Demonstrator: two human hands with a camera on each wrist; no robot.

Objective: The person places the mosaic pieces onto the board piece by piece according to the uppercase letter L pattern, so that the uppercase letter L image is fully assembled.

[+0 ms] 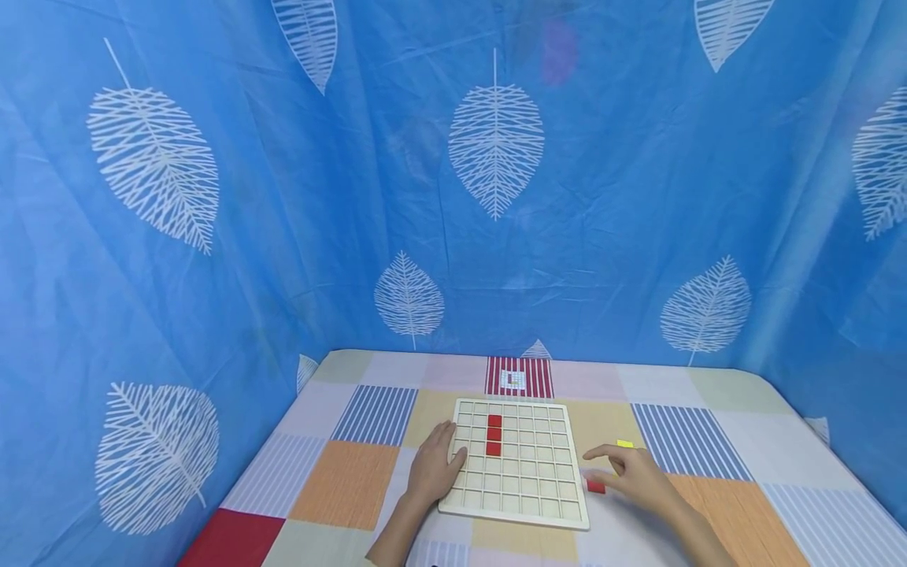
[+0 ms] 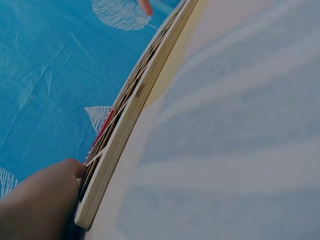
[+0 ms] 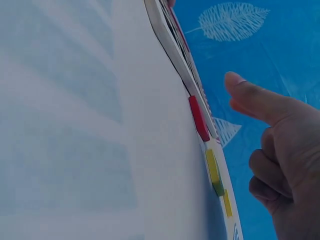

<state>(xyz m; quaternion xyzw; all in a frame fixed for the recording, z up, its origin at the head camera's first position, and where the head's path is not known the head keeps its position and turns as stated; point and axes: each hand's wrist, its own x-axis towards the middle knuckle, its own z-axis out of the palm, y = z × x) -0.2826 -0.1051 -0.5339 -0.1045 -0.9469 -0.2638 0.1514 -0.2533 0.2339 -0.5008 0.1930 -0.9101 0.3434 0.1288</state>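
A pale wooden grid board (image 1: 527,482) lies on the patterned cloth, with three red square tiles (image 1: 494,435) in a column in its upper left cells. My left hand (image 1: 434,466) rests along the board's left edge, its thumb on the rim and fingers extended forward. To the right of the board my right hand (image 1: 641,476) hovers, thumb and forefinger apart and the other fingers curled, nothing between them. Just below its fingertips a loose red tile (image 1: 595,487) lies near the board. Behind that hand is a yellow tile (image 1: 625,443), partly hidden.
In the right wrist view, a yellow-green tile (image 3: 214,172) and another yellow tile (image 3: 228,203) lie beyond the red one. A small card-like pattern (image 1: 513,379) shows on the striped cloth patch behind the board. Blue curtain (image 1: 567,236) with white leaves surrounds the table.
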